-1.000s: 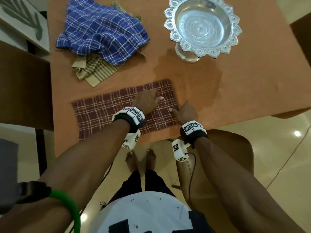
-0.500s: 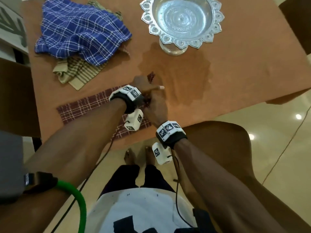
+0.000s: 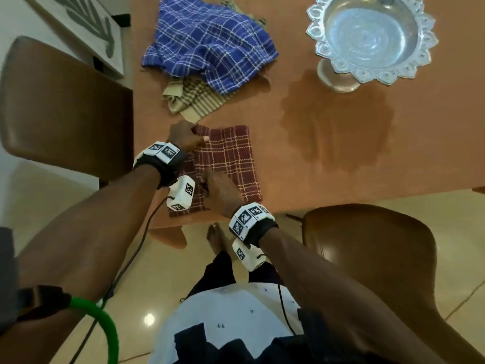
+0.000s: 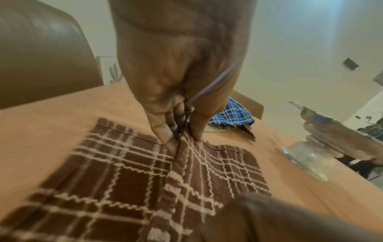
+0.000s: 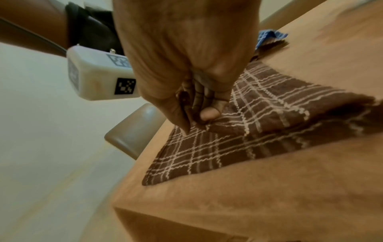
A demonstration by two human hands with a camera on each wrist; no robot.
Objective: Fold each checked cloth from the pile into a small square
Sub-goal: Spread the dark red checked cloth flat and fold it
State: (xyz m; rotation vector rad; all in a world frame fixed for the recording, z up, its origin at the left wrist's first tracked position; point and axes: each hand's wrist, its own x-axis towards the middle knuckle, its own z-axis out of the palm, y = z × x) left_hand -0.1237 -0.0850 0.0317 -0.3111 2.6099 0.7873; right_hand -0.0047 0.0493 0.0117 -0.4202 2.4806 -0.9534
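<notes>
Two pinches that I read on the maroon checked cloth point(image 3: 231, 158): left hand point(image 3: 183, 137) nips its far folded corner, right hand point(image 3: 223, 190) its near one. Cloth lies at the table's point(image 3: 341, 166) near edge. Pile point(image 3: 210, 48) at far left corner; silver bowl point(image 3: 372, 38) far right; bare top between. Wrist views show the fingers point(image 5: 209, 113) closed on fabric, which the head view hides.
</notes>
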